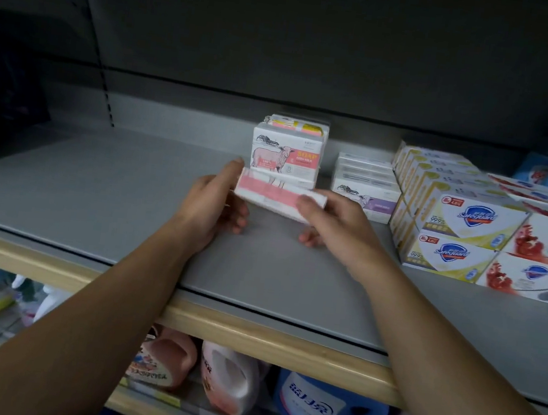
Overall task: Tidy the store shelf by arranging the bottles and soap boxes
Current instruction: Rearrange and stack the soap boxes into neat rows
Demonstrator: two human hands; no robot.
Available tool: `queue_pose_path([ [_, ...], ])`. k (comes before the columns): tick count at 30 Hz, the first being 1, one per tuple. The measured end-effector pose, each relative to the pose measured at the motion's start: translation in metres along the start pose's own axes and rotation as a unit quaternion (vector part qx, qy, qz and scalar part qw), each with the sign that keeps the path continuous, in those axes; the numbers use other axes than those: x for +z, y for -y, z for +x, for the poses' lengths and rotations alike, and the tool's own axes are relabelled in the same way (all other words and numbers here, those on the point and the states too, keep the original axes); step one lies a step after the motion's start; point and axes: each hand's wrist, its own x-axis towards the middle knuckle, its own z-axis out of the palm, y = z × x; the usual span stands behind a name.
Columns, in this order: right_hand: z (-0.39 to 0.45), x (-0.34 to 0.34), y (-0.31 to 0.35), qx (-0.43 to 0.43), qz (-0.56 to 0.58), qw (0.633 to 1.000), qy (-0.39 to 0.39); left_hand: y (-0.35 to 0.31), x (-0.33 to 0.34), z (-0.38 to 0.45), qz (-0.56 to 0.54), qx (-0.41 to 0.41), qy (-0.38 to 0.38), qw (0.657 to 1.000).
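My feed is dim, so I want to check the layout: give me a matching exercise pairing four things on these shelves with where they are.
Things:
1. pink soap box
2. goat soap stack
3. Safeguard boxes
4. blue detergent bottle

Places:
A. on the lower shelf, under the wooden edge
B. held between the left hand and right hand
C. stacked at the right end of the grey shelf
D. standing near the back wall, behind the hands

Pairs: 1-B, 2-D, 3-C, 4-A
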Motion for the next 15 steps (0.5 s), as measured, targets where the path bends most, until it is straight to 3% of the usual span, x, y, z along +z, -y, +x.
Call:
queue_pose_path([
  [4,0.0038,-0.0027,0.0026,0.102,0.032,0.994,-0.021,0.0025,0.0014,-0.0011,0.114,0.014,0.018,0.993],
  [8,0.0057,-0.0035,0.003,0.133,0.055,0.989,-0.031,0.0019,0.0011,-0.0004,0.148,0.014,0.012,0.989],
  [12,0.0071,-0.0037,0.0031,0.086,0.104,0.99,-0.025,0.003,0.0017,-0.0023,0.088,0.015,0.059,0.994],
  [15,0.0023,-0.0032,-0.0007,-0.005,0.007,1.0,-0.015,0.0045,0.0029,-0.0046,0.067,0.049,0.075,0.994],
])
